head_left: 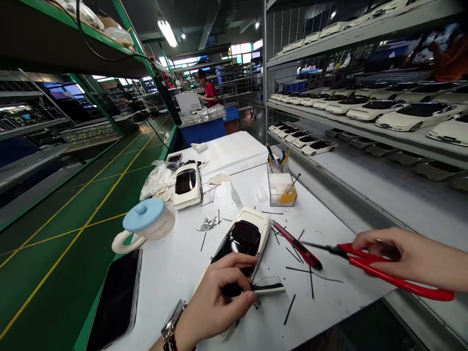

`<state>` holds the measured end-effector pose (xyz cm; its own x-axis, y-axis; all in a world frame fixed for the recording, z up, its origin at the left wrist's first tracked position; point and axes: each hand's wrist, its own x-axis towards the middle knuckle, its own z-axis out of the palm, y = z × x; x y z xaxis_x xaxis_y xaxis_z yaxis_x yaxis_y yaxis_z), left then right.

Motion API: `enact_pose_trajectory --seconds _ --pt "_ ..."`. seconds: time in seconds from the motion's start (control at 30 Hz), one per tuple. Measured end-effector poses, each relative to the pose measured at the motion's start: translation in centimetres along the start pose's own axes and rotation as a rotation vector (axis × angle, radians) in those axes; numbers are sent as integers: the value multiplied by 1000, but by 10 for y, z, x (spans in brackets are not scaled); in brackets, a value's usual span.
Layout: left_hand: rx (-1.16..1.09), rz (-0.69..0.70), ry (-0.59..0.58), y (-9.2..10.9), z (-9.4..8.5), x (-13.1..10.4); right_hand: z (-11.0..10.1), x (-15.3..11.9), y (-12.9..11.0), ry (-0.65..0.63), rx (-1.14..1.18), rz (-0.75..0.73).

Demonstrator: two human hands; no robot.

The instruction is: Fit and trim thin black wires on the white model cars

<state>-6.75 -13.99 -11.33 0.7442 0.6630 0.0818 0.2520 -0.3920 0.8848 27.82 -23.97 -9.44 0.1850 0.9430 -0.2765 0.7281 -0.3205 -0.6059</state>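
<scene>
My left hand [219, 297] is on a white model car [252, 219] with a dark roof and glass. Its fingers are curled, with thumb and forefinger at the car's side beside an outswung door [270, 287]. The door carries a clear window frame and a black strip. Over the right of the table, my right hand [395, 256] is closed around red-handled scissors [402, 280], their slim dark blades pointing left. A red utility knife [298, 245] lies between the car and the scissors. Thin black strips [290, 309] are scattered around it.
To the left are a lidded mug [157, 224] and a phone [115, 295]. Another white model car [188, 185] stands behind, near a clear tool box [283, 187]. Shelves [365, 122] of model cars line the right. A person in red [210, 90] is farther back.
</scene>
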Motion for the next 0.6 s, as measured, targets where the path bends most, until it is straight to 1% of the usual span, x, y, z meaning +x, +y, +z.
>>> enact_pose_trajectory --seconds 0.03,0.1,0.17,0.2,0.27,0.33,0.37,0.43,0.47,0.53,0.57,0.6 --pt "-2 7 0 0 0 0 0 -2 11 -14 -43 15" --pt "9 10 1 1 0 1 4 0 34 43 -158 126" --pt "21 -17 8 2 1 1 15 6 52 155 -242 222" --pt "25 -44 16 3 2 0 22 9 58 191 -262 208" --pt "20 -109 25 5 3 0 34 14 60 238 -288 116" --pt "-10 -163 25 7 3 1 41 18 47 305 -328 41" --pt "-28 -179 25 8 3 1 43 19 36 339 -354 28" --pt "-57 -193 18 9 3 1 45 24 7 387 -378 -14" --pt "-65 -196 14 10 3 1 46 27 -10 381 -366 -63" --pt "-81 -201 1 9 3 1 52 39 -44 308 -324 -168" --pt "-92 -201 -5 9 3 1 57 46 -59 266 -340 -184" --pt "-108 -200 -8 8 3 1 62 54 -72 210 -393 -164"
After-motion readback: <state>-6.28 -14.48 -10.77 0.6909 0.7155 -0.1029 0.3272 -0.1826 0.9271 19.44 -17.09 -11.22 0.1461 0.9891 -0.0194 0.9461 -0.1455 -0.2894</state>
